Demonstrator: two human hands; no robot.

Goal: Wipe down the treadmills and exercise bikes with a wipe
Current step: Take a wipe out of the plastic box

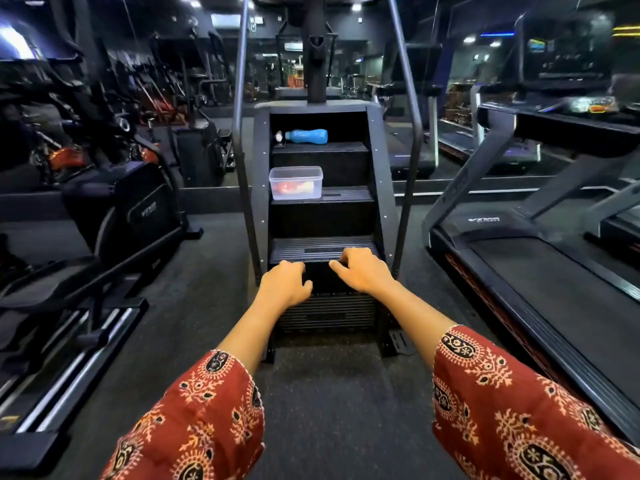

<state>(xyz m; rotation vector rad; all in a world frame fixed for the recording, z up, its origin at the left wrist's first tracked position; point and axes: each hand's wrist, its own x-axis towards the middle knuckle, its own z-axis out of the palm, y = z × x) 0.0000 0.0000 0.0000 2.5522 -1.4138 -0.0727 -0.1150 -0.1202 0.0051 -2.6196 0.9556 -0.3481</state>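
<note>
both my left hand (pixel 284 284) and right hand (pixel 362 271) hang loose and empty; no wipe yet, so next i'd probably reach for the clear tub (pixel 296 183).

Dim gym, ceiling spotlights, fisheye edges

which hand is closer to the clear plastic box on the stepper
Left. The left hand is straight below the clear plastic box; the right hand is below and off to its right.

Two hands (pixel 285 284) (pixel 363 271), one blue bottle (pixel 306 136), one clear tub (pixel 296 183) — one stair climber (pixel 322 245)
</note>
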